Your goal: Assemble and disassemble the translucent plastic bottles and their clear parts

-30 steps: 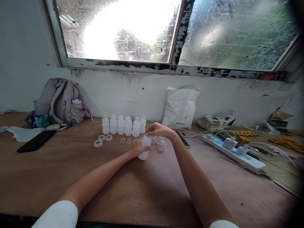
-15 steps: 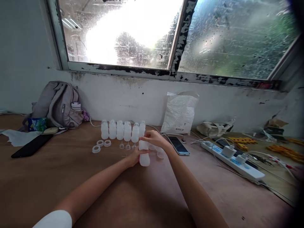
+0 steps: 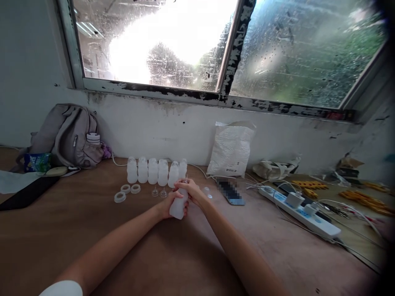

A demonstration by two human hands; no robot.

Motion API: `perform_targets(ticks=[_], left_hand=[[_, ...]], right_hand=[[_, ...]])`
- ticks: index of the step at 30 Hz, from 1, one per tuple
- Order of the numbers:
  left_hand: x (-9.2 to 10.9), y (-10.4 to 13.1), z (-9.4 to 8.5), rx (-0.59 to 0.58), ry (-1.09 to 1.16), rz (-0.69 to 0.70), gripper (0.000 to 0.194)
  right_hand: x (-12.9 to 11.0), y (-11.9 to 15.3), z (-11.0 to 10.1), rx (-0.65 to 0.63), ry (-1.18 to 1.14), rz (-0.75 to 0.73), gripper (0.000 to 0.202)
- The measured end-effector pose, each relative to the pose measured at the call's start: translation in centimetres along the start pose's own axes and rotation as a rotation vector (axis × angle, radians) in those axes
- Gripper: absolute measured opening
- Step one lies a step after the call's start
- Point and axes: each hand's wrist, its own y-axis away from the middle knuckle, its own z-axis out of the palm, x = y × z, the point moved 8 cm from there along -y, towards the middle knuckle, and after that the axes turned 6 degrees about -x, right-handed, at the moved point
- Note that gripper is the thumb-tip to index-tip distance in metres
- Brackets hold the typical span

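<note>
A frosted white baby bottle (image 3: 177, 208) is held low over the table, its top tilted to the right. My left hand (image 3: 167, 205) is closed around its body. Closed about the bottle's upper end is my right hand (image 3: 191, 190), whose fingers hide the top. Behind them stands a row of several similar baby bottles (image 3: 152, 172) with clear caps. Clear teats (image 3: 155, 192) rest in front of that row. To the left lie three white collar rings (image 3: 120, 197). Small white discs (image 3: 210, 196) lie right of my right hand.
A phone (image 3: 236, 201) and a white plastic bag (image 3: 230, 150) are to the right, beyond them a power strip (image 3: 314, 220) with cables. On the left are a grey backpack (image 3: 58, 135) and a black flat object (image 3: 29, 193). A wall with a window closes off the back.
The held bottle has gone from upright to tilted. My right hand has come down and wrapped around its upper end. The view has shifted slightly.
</note>
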Motion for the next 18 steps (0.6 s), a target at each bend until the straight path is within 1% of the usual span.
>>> perform_targets(ticks=[2,3,5,7,8,10,12,13,15,18], left_hand=[[0.4,-0.2,-0.2,0.066,-0.082,0.061,0.019],[0.6,-0.2,-0.2,0.091,-0.108,0.092,0.016],[1.2,-0.2,0.1,0.129,-0.152,0.146,0.012],[1.9,-0.1,0.4,0.146,-0.195,0.178,0.009],[2.3,0.1,0.6,0.140,-0.209,0.176,0.009],[2.7,0.3,1.1,0.097,-0.218,0.138,0.013],[3.0,0.4,1.6,0.025,-0.250,0.097,0.019],[3.2,0.5,1.8,0.004,-0.295,0.096,0.021],[3.7,0.6,1.8,0.011,-0.415,0.131,0.020],[4.5,0.6,1.3,0.113,-0.557,0.208,0.009]], right_hand=[[0.4,-0.4,-0.2,0.061,-0.118,0.027,0.013],[0.4,-0.5,-0.4,0.091,-0.131,0.030,0.012],[-0.3,-0.5,-0.7,0.139,-0.115,0.018,0.013],[-1.6,-0.1,-1.1,0.144,-0.112,-0.021,0.015],[-2.4,0.2,-1.1,0.114,-0.127,-0.050,0.017],[-3.8,0.8,-0.7,-0.003,-0.187,-0.105,0.025],[-4.6,1.3,-0.2,-0.108,-0.240,-0.122,0.033],[-4.6,1.5,-0.2,-0.123,-0.251,-0.119,0.035],[-4.3,1.4,-0.4,-0.083,-0.253,-0.114,0.033],[-3.7,0.8,-0.8,0.028,-0.248,-0.159,0.029]])
